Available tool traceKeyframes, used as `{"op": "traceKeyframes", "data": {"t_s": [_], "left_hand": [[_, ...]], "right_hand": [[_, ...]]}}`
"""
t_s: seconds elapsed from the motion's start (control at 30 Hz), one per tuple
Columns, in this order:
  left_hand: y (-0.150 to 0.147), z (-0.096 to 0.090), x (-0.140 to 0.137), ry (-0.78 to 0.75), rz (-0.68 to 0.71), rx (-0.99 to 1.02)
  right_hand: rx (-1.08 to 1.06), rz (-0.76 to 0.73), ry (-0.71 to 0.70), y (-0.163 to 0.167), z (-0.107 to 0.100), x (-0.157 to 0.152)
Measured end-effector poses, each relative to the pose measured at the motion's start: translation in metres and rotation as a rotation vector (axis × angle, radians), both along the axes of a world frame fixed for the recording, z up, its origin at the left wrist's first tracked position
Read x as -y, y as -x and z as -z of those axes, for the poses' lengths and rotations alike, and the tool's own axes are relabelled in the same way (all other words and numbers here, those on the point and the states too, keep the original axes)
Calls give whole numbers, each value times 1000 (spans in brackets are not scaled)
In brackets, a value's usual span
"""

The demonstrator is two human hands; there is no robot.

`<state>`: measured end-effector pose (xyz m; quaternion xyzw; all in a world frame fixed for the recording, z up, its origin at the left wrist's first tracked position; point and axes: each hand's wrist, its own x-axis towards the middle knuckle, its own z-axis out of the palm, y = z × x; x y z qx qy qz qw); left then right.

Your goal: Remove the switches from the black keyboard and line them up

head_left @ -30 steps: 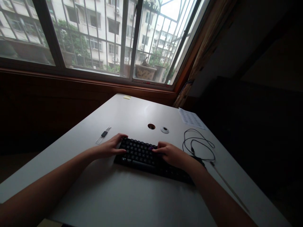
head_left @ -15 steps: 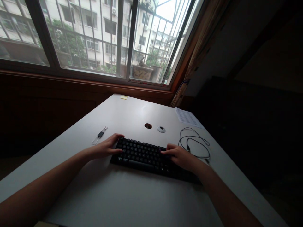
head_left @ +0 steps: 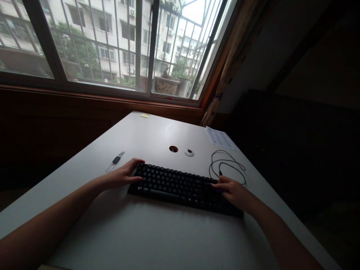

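Head view: a black keyboard (head_left: 165,183) is set midway across the desk (head_left: 157,240), parallel to the far edge, within easy reach. Its left end is clamped between thumb and fingers of the left hand (head_left: 126,175), presumably for steadiness. Over its right part, the right hand (head_left: 233,190) is closed on a small purplish item (head_left: 213,185), too dim to identify. A wire tool (head_left: 116,160) is laid toward the left edge, a cable (head_left: 220,172) toward the right, seemingly for elbow room.
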<state>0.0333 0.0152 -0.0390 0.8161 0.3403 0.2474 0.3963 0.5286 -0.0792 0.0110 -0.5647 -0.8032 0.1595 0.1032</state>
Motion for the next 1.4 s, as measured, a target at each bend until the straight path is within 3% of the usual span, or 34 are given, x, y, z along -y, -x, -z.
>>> {"op": "traceKeyframes", "data": {"t_s": [0.2,0.77,1.03,1.2,1.4], "left_hand": [[0,1,-1,-20,-7,-12],[1,1,-2,-29,2,-13],[0,-2,0,-18,8,-3],[1,-1,1,-50,10,-3],[1,1,1,-77,22,-2]], "right_hand": [[-24,90,-25,-26,4,14],[-40,277,-195,-59,20,41],[70,453,-350,-84,45,52],[33,458,-444,-67,38,52],[-27,292,-491,-36,27,45]]}}
